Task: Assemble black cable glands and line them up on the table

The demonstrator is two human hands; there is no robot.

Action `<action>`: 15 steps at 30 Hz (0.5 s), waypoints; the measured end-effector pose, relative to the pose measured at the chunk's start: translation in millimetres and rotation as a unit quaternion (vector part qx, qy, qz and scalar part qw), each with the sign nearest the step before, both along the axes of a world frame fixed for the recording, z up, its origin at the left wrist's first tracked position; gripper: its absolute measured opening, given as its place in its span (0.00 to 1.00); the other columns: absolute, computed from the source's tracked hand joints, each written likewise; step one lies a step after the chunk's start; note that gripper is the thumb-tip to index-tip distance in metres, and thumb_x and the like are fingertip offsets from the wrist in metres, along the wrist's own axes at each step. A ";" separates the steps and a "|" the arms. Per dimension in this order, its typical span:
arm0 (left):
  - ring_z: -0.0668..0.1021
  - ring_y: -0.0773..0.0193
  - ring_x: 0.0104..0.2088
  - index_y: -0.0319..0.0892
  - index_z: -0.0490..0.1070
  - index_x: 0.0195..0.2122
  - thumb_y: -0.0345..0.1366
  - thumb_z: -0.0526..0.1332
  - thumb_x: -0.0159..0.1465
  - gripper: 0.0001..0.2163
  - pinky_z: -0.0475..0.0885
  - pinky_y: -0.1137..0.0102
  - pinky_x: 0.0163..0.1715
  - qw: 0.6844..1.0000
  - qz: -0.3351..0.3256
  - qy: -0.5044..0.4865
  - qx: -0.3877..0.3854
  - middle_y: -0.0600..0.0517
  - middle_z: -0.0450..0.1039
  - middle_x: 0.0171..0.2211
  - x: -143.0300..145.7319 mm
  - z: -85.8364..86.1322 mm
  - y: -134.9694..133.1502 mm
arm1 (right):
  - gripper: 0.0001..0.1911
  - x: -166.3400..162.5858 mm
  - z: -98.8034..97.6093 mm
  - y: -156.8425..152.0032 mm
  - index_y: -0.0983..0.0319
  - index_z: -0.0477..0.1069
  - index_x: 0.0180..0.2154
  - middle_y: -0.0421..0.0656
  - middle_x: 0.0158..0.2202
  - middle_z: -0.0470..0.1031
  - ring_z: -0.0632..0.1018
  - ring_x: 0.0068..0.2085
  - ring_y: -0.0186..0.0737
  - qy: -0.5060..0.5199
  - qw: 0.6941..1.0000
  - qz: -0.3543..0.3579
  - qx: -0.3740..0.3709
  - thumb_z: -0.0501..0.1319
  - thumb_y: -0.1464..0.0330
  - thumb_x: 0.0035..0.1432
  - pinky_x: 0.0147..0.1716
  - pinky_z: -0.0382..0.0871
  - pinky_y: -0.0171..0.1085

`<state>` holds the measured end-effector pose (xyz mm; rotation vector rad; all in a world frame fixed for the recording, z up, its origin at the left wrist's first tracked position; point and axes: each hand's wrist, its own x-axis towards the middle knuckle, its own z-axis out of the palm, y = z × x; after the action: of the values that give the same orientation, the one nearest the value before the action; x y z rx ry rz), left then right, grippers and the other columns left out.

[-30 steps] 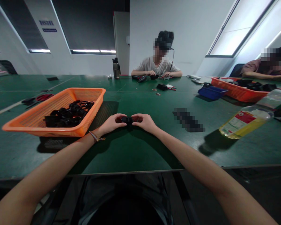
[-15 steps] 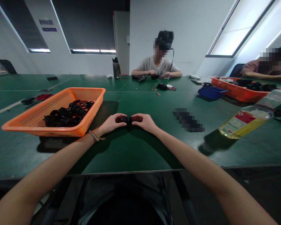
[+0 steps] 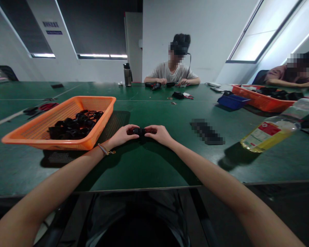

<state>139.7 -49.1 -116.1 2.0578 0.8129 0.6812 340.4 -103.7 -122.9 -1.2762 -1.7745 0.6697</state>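
A small black part (image 3: pixel 139 130) is pinched between the left hand (image 3: pixel 122 135) and the right hand (image 3: pixel 159 133), just above the green table (image 3: pixel 144 164). An orange basket (image 3: pixel 41 132) is placed to the left. White walls enclose the room.

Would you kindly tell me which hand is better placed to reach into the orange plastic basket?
Probably the left: the left hand lies beside the orange plastic basket of black parts, while the right hand sits farther off. Both hold a small black part.
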 end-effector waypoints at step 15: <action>0.74 0.55 0.48 0.38 0.67 0.50 0.41 0.63 0.51 0.25 0.67 0.58 0.50 1.000 -0.010 -0.009 -0.023 0.45 0.71 0.49 -0.5 -3.4 0.8 | 0.15 0.2 -1.7 1.9 0.65 0.76 0.40 0.46 0.36 0.80 0.79 0.36 0.37 0.003 1.000 -0.009 0.012 0.66 0.75 0.46 0.41 0.73 0.40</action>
<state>139.2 -48.4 -119.6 2.0126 0.7882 0.6633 340.6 -101.9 -124.6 -1.2721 -1.7581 0.6403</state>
